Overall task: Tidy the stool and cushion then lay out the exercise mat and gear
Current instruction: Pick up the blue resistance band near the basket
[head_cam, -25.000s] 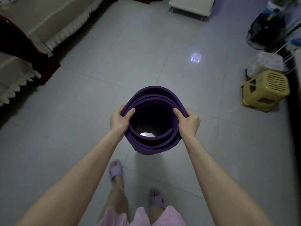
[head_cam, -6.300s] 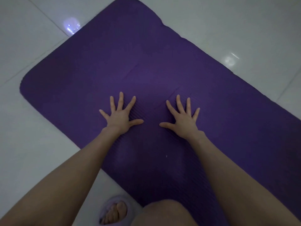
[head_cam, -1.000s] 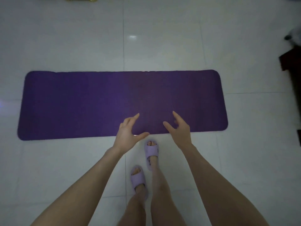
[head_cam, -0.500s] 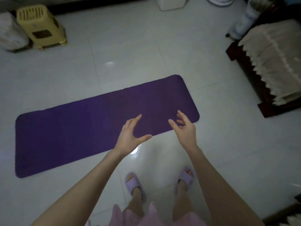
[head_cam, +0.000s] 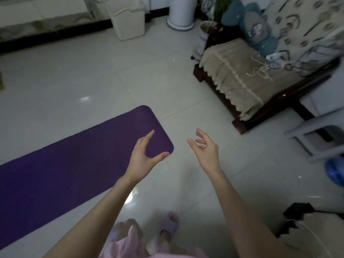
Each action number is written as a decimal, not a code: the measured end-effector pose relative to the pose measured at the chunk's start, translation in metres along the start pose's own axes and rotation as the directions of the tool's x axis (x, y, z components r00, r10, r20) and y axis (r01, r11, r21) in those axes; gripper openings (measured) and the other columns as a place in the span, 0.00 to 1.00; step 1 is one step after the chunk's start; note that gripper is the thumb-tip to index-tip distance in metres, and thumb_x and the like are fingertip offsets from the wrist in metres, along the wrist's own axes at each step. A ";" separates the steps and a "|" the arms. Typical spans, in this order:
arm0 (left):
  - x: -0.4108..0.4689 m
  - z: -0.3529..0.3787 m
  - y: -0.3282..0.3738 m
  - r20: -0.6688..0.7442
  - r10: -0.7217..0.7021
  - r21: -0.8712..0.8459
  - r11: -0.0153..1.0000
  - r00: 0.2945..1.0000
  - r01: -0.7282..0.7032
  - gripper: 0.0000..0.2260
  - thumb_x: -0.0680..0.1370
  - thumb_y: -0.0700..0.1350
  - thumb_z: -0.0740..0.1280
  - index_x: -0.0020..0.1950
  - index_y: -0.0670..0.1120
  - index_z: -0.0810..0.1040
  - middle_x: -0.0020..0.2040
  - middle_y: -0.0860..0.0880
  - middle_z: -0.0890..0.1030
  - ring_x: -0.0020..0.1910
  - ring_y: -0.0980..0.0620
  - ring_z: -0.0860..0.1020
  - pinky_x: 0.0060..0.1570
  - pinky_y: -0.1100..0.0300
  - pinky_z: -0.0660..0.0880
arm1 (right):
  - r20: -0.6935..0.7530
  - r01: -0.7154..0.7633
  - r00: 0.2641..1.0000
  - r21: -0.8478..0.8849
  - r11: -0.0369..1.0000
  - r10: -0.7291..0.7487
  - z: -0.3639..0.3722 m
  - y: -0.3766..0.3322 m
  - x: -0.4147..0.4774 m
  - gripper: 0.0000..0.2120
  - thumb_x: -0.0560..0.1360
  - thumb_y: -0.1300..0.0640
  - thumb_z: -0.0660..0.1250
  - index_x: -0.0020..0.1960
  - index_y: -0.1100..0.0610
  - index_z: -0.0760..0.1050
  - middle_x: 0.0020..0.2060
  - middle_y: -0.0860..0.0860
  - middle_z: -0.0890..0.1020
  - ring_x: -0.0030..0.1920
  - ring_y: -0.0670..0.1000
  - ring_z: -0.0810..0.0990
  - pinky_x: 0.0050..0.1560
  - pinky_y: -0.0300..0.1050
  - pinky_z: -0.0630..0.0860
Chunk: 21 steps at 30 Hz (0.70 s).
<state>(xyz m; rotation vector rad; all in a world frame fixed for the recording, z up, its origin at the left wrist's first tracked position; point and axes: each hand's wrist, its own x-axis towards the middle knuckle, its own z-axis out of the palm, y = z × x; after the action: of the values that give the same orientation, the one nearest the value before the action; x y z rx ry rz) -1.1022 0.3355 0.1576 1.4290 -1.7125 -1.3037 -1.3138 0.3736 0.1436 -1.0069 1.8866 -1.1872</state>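
Her left hand [head_cam: 142, 155] hangs in the air with nothing in it, fingers loosely spread and thumb stuck out sideways, in line with the near right corner of the purple exercise mat [head_cam: 74, 161]. Her right hand [head_cam: 205, 148] is just as empty, palm turned inward, fingers slack and a little curled, out over bare tile beyond the mat's right end.

The mat itself lies flat and fully unrolled on the floor. Its long axis runs from the rounded end near her hands away to the left and toward her, out of the frame. Both hands are above it, not touching it.

Off the mat's right end, well apart, stands a dark wooden sofa [head_cam: 260, 108] draped in a beige fringed cover [head_cam: 240, 77], with a blue plush toy [head_cam: 255, 28] against its backrest. What looks like a thin cord or rope, too tangled to tell, lies on the seat. Further right of the sofa is a pale grey plastic stool [head_cam: 316, 138], with something blue [head_cam: 335, 170] on the floor beside it.

To my eye the mat step is done and gear is next. Anything worth fetching lies to the right of the mat, so the right hand is the nearer one.
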 end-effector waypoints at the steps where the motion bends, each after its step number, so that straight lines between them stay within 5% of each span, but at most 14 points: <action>1: 0.011 0.017 0.011 0.016 0.021 0.001 1.000 1.000 -0.021 0.38 0.66 0.60 0.74 0.72 0.60 0.63 0.65 0.60 0.68 0.66 0.60 0.67 0.64 0.61 0.65 | -0.028 0.002 1.000 0.012 1.000 -0.002 -0.018 0.002 0.009 0.26 0.73 0.51 0.72 0.69 0.54 0.71 0.61 0.48 0.78 0.54 0.44 0.78 0.55 0.39 0.75; 6: 0.066 0.082 0.062 0.085 0.119 -0.016 0.993 0.989 -0.118 0.37 0.65 0.62 0.73 0.71 0.61 0.63 0.65 0.60 0.68 0.63 0.66 0.67 0.61 0.68 0.64 | -0.131 -0.016 0.991 0.061 0.998 0.024 -0.086 0.014 0.059 0.25 0.71 0.51 0.73 0.67 0.52 0.73 0.56 0.45 0.79 0.50 0.36 0.79 0.49 0.29 0.74; 14: 0.182 0.159 0.115 0.094 0.152 -0.069 0.987 0.984 -0.146 0.35 0.63 0.66 0.71 0.69 0.67 0.63 0.62 0.65 0.68 0.63 0.62 0.69 0.59 0.63 0.66 | -0.163 0.006 0.987 0.097 0.995 0.010 -0.153 0.013 0.196 0.29 0.67 0.44 0.73 0.66 0.52 0.73 0.50 0.38 0.79 0.50 0.38 0.80 0.52 0.37 0.75; 21: 0.323 0.192 0.163 -0.029 0.090 -0.099 0.991 0.996 -0.092 0.34 0.65 0.60 0.73 0.68 0.64 0.64 0.63 0.58 0.70 0.59 0.63 0.71 0.59 0.58 0.68 | -0.081 0.021 0.997 0.123 0.992 -0.011 -0.183 -0.015 0.364 0.26 0.72 0.55 0.73 0.67 0.56 0.72 0.55 0.49 0.79 0.50 0.40 0.79 0.52 0.34 0.73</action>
<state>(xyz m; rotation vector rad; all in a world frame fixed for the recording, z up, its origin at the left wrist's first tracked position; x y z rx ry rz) -1.4268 0.0869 0.1806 1.2898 -1.6525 -1.2991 -1.6352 0.1244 0.1703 -0.9214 1.8436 -1.3544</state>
